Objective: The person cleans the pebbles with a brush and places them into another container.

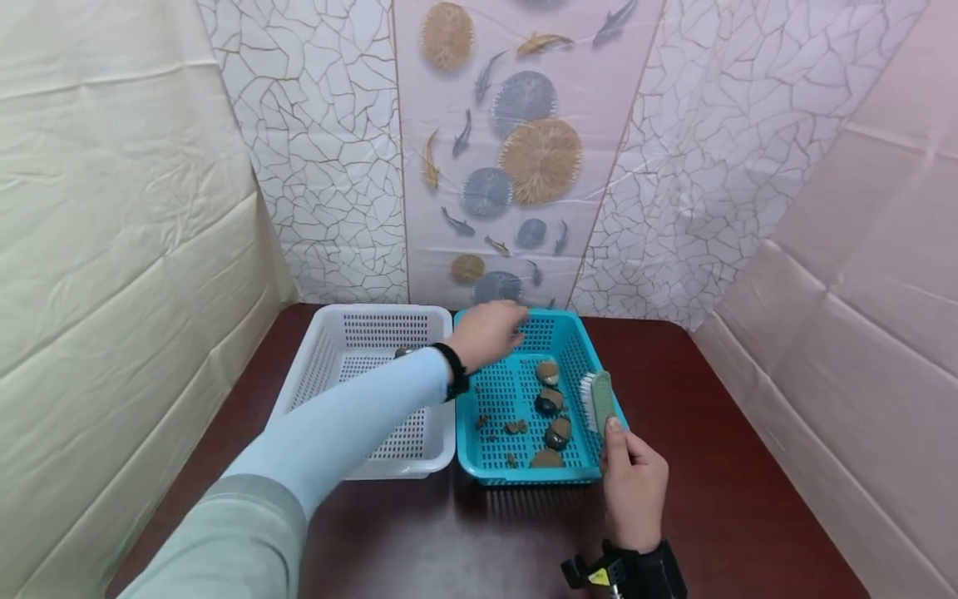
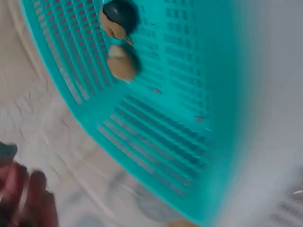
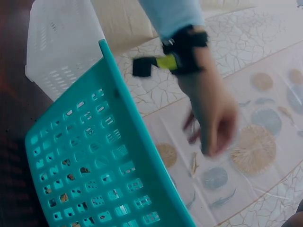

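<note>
My right hand (image 1: 636, 487) grips a pale green scrubbing brush (image 1: 603, 398) by its lower end, white bristles facing left, at the right rim of the teal basket (image 1: 591, 476). My left hand (image 1: 490, 334) hovers over that basket's back left part. Its fingers bend loosely, and no thing shows in them; they are blurred in the right wrist view. Inside the teal basket, a row of stones partly coated in brown mud (image 1: 557, 433) lies along the right side, the dark stone surface showing on some. Small brown clumps (image 1: 516, 427) lie to their left.
A white basket (image 1: 441, 453) stands against the teal one on the left, with a dark stone (image 1: 402, 353) in it, partly behind my left arm. Both baskets rest on a dark brown table (image 1: 718, 466). Cloth-covered walls (image 1: 846, 291) enclose the back and sides.
</note>
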{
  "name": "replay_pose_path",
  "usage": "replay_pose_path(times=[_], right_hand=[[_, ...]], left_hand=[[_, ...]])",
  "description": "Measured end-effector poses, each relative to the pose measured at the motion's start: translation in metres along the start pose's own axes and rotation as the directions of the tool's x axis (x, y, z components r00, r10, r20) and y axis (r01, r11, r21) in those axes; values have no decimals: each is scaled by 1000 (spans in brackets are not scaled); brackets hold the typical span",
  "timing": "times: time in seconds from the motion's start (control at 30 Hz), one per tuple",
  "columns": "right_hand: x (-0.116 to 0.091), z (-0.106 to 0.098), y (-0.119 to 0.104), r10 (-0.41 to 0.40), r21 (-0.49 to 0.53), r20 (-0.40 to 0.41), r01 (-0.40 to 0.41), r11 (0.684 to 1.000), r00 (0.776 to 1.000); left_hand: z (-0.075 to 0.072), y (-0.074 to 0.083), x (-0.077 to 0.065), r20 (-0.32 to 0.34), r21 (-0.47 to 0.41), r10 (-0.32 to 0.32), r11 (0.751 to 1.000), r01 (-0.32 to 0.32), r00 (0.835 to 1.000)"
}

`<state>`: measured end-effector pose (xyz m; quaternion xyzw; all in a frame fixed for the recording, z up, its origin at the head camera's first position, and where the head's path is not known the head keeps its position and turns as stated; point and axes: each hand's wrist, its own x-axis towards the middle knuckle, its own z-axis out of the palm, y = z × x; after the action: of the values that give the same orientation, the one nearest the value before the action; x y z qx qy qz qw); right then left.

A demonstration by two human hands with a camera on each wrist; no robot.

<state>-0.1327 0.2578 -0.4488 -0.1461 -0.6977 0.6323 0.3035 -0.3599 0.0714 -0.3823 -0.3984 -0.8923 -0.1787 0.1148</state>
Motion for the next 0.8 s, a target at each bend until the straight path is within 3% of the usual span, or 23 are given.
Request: replay_pose_path(times=[0.07, 0.13, 0.27, 0.37, 0.43, 0.57, 0.7, 0.8], right_hand=[[-1, -2, 1, 16, -19, -18, -16, 1000, 1000], [-2, -3, 2, 32, -38, -32, -33, 999, 999], [-2, -6, 4, 34, -49, -43, -36, 998, 998], [-2, -7, 4, 21, -35, -52, -23, 999, 998], [-2, -7, 4, 22, -27, -55, -23, 999, 998], [-2, -9, 4, 35, -32, -55, -37, 999, 998], [-3, -11, 4, 31, -35, -53, -33, 999, 998], [-2, -12, 6, 31, -24, -49, -32, 999, 998]], left_hand=[[13, 22, 10, 58, 15, 80, 997, -80, 995], [29, 40, 17, 108, 36, 114, 992, -118, 988], [62, 60, 27, 261, 126, 74, 986, -110, 963], [83, 64, 27, 378, 165, 19, 982, -88, 925], [92, 65, 22, 422, 166, 8, 982, -86, 906], [109, 63, 13, 463, 129, -9, 990, -58, 886], [130, 54, 18, 503, 91, -38, 996, -9, 863], [138, 50, 21, 514, 85, -59, 996, 18, 856]])
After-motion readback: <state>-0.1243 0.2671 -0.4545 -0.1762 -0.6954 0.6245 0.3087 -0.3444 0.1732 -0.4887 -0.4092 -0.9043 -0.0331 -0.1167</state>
